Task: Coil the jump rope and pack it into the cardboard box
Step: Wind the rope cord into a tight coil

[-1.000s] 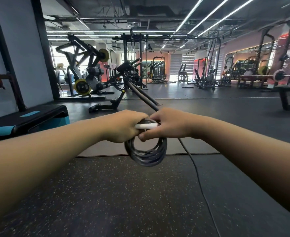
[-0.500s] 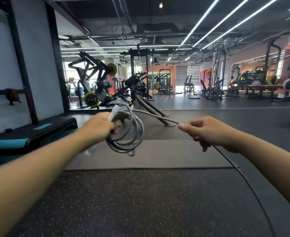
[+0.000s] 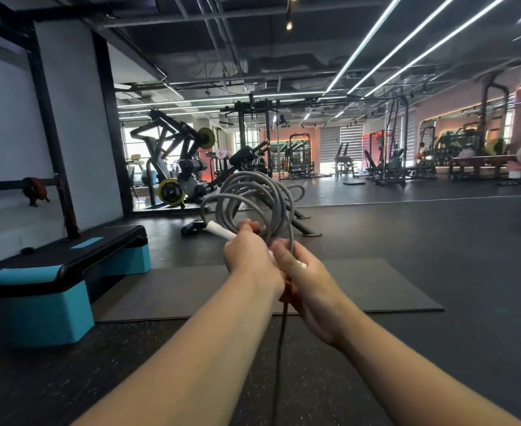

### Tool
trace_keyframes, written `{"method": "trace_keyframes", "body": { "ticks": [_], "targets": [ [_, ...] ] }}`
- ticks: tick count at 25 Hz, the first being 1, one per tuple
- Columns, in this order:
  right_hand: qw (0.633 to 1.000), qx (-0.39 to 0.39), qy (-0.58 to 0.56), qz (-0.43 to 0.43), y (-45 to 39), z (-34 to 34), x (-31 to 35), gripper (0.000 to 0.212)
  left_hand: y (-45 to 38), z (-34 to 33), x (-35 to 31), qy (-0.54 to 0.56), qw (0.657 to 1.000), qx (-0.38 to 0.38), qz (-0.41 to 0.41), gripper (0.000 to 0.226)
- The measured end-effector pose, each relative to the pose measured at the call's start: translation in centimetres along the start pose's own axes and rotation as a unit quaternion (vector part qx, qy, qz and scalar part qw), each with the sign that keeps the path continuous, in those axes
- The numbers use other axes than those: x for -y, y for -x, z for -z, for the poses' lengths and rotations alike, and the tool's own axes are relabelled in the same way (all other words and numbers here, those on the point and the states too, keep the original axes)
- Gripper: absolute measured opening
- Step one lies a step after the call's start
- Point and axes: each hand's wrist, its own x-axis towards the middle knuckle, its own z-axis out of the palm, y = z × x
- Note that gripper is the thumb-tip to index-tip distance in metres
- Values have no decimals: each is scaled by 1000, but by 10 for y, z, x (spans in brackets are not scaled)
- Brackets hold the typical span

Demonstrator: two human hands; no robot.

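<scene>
The grey jump rope [image 3: 279, 192] stands up in several loops above my two hands. Its white handle [image 3: 219, 230] pokes out to the left of my left hand [image 3: 248, 256], which grips the handle and the base of the coil. My right hand [image 3: 302, 278] sits close against the left one and pinches a strand of rope at the coil's base. A loose length of rope [image 3: 279, 348] hangs straight down between my forearms toward the floor. No cardboard box is in view.
A teal and black step platform [image 3: 62, 272] stands at the left. A grey mat [image 3: 376, 287] lies on the dark rubber floor ahead. Weight machines [image 3: 173, 167] and racks [image 3: 391, 149] fill the back of the gym.
My right hand came in from the right and met the left hand at the coil. The coil swung up from hanging beside the left hand to standing above both hands.
</scene>
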Motion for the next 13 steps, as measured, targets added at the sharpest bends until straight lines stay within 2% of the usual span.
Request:
{"method": "trace_keyframes", "body": {
  "ticks": [2, 6, 8, 10, 13],
  "targets": [
    [999, -23, -41, 28, -3, -4, -2, 76, 5, -2, 0, 1, 1000, -9, 18, 30],
    [987, -27, -156, 6, 2, -5, -8, 92, 2, -3, -2, 27, 997, -5, 79, 35],
    [991, -30, -133, 5, 6, -4, -11, 95, 1, -2, -5, -4, 997, -12, 80, 45],
    [995, -66, -81, 5, 4, -10, -11, 78, 9, 0, -3, -50, 996, -3, 71, 45],
    [982, -130, -134, 3, -4, -17, -3, 41, 19, 3, 10, -71, 992, 55, 89, 45]
  ]
}}
